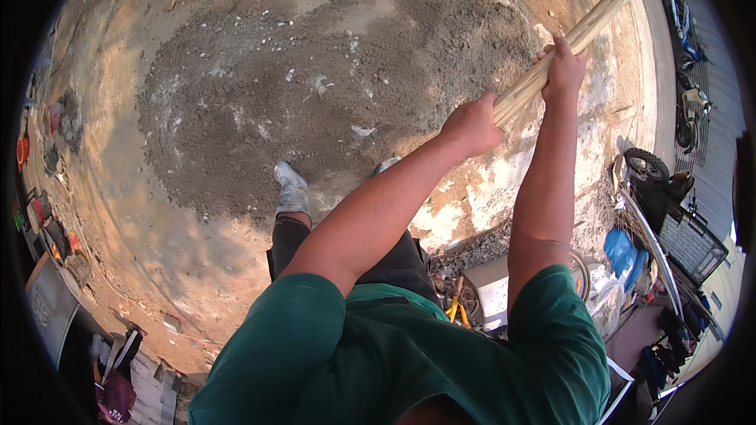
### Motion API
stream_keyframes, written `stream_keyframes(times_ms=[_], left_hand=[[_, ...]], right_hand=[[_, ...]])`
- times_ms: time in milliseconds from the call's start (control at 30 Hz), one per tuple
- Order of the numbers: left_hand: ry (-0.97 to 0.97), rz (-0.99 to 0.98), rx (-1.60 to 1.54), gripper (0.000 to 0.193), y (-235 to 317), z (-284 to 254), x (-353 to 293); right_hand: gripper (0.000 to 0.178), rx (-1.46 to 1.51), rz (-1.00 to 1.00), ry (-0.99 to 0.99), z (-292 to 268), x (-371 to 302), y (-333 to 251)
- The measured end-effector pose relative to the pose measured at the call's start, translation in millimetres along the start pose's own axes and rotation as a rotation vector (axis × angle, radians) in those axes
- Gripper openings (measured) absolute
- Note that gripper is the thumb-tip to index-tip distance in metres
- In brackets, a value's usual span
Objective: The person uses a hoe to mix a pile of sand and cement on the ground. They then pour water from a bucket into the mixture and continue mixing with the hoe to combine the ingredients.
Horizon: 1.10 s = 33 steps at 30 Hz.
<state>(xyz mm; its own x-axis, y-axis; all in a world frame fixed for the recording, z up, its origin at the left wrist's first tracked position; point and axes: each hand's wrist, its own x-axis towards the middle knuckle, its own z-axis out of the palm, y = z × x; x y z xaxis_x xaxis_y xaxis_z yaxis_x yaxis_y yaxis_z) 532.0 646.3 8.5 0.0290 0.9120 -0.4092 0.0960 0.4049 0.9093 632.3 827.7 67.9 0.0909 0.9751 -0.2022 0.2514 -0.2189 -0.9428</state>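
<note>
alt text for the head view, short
A person in a green shirt grips a long wooden handle with the left hand and right hand, standing at the edge of a grey sand pile.

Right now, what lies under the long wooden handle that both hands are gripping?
Under the wooden handle lie the edge of a grey sand pile and pale bare ground. The hands, left and right, cover parts of it; its tool end is out of view.

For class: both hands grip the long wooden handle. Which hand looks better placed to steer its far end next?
Probably the right hand: it grips the wooden handle farther up, nearer the far end, while the left hand holds lower.
</note>
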Motion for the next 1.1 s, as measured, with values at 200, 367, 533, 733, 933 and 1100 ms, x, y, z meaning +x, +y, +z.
stream_keyframes(times_ms=[200,367,533,733,933,1100], left_hand=[[-0.264,-0.535,-0.091,0.049,-85,-12,-4],[-0.209,-0.589,0.166,0.05,-178,-56,-105],[-0.197,-0.602,0.31,0.047,-160,-140,-178],[-0.089,-0.709,0.231,0.039,-67,-240,-334],[0.097,-0.879,0.391,0.033,-29,-244,-593],[0.235,-0.755,0.583,0.031,-111,-246,-559]], right_hand=[[0.036,-0.139,0.596,-0.043,36,-8,224],[0.035,-0.146,0.868,-0.059,115,-129,282],[0.037,-0.063,0.938,-0.105,178,-211,263],[0.036,0.551,1.086,-0.092,229,-246,202],[0.047,0.704,1.235,-0.719,274,-427,103],[0.038,0.796,0.905,-0.944,221,-353,36]])
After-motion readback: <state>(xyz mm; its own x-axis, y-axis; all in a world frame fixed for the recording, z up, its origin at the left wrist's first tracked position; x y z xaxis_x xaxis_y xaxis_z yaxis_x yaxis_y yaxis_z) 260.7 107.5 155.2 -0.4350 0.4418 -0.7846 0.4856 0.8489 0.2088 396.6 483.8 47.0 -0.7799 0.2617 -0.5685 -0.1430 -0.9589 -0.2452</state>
